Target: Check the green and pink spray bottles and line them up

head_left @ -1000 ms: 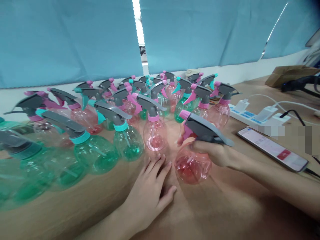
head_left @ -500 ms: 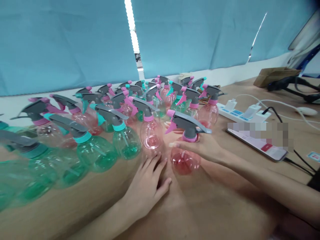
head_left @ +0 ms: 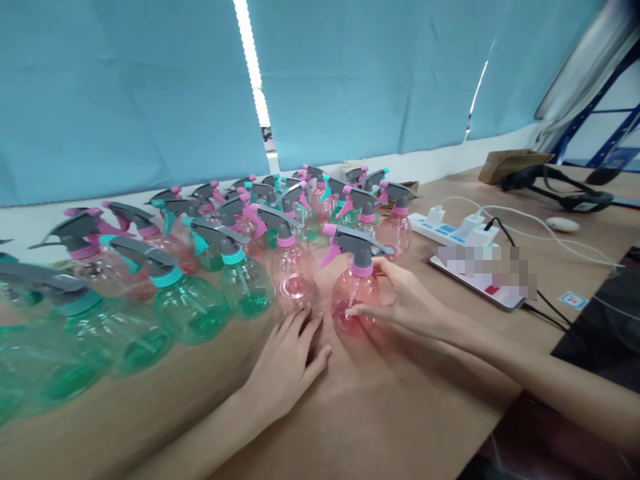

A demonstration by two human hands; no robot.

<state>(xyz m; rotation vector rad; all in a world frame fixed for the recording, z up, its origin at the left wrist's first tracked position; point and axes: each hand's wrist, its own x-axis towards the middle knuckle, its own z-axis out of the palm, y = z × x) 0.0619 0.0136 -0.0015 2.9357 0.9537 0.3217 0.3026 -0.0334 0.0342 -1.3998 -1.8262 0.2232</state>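
Note:
A pink spray bottle [head_left: 354,291] with a grey trigger head stands upright on the wooden table [head_left: 400,413] at the front of a crowd of bottles. My right hand [head_left: 400,303] curls round its right side, thumb near the base and fingers at the neck. My left hand [head_left: 289,360] lies flat on the table just left of it, fingers stretched out toward another pink bottle [head_left: 293,277], holding nothing. Several green bottles [head_left: 190,303] and pink ones fill the table to the left and behind.
A phone [head_left: 487,287] on a cable lies right of my right hand, with a white power strip [head_left: 453,233] and chargers behind it. Further right are a cardboard box [head_left: 507,163], a dark headset [head_left: 560,187] and a dark object [head_left: 605,313] at the table's edge. Blue blinds hang behind.
My right hand has carried the pink bottle from tilted above the table down to standing upright among the others. The left hand stayed flat. The view shifted right.

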